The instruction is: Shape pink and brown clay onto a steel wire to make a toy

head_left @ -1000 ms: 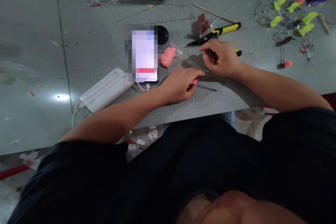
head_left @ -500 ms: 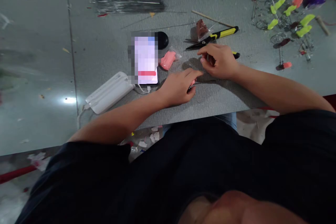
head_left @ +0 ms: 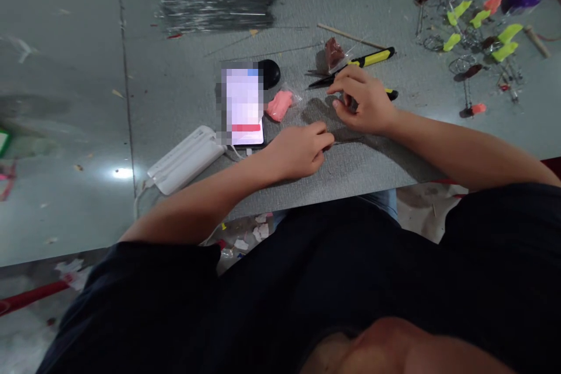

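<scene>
My left hand rests on the grey table with its fingers curled shut around a small thing; a thin dark wire runs out from it to the right. My right hand sits just behind and to the right, fingers pinched together over something small and dark that I cannot make out. Yellow-handled pliers lie right behind the right hand. A pink lump in a clear bag lies to the left of both hands.
A phone stands by a black round object, cabled to a white power bank. A bundle of dark wires lies at the back. A brown lump in a bag sits by the pliers. Several wire pieces with yellow-green tags fill the right.
My left hand has closed tighter, so the pink bit in it no longer shows. My right hand shifted slightly left toward it. The view has drifted a little.
</scene>
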### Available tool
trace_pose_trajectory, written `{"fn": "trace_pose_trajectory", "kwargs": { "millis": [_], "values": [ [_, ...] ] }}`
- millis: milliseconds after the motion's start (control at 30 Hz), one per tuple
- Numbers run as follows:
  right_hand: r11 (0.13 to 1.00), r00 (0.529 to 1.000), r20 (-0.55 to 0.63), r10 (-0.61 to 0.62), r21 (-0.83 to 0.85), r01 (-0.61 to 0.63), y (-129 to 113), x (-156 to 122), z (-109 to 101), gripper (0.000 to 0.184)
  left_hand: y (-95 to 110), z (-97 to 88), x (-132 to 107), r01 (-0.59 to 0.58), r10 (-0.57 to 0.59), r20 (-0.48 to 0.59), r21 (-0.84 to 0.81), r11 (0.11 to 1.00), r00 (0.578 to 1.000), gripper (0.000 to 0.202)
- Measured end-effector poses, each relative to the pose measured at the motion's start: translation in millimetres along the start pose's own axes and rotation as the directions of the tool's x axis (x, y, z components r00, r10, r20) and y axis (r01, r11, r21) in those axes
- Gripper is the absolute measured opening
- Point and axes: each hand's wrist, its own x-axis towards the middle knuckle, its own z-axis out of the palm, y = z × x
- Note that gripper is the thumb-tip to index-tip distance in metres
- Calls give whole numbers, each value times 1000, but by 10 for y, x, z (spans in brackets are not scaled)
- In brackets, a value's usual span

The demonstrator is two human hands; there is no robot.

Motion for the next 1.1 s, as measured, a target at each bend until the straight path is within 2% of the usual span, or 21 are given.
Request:
{"fn": "trace_pose_trajectory", "kwargs": {
  "millis": [100,300,467,600,733,833,967,1033,1100],
  "values": [
    [999,999,-7,-45,-6,45,18,-5,13,29,-5,-56,-4,38,-39,18,52,998,999,27],
    [996,995,-25,-92,-15,91,40,-21,10,29,-45,-57,1,90,-89,-31,67,994,996,29],
    [997,996,-45,-72,-21,71,106,-6,49,36,-66,-28,-15,113,-111,-22,60,992,994,31],
    [999,997,-69,-38,-4,37,113,-16,57,45,-132,-44,-44,101,-102,-80,-19,995,992,36],
    [997,995,-92,-45,-70,38,89,-9,-93,29,-142,-103,-105,133,-143,-122,-82,988,982,56],
    [990,988,-149,-38,-139,18,149,96,-267,29,-106,-119,-135,196,-206,-127,-89,977,970,59],
    [979,993,-116,5,-203,-29,376,379,-333,53,-108,-83,-99,222,-224,-120,-32,974,967,52],
    [976,998,-47,-45,-214,34,497,532,-270,39,-117,-72,-79,212,-209,-137,8,977,968,51],
    [989,995,-28,-100,-114,96,585,664,-189,24,-94,-68,-89,166,-153,-185,58,984,971,51]
  ]
}}
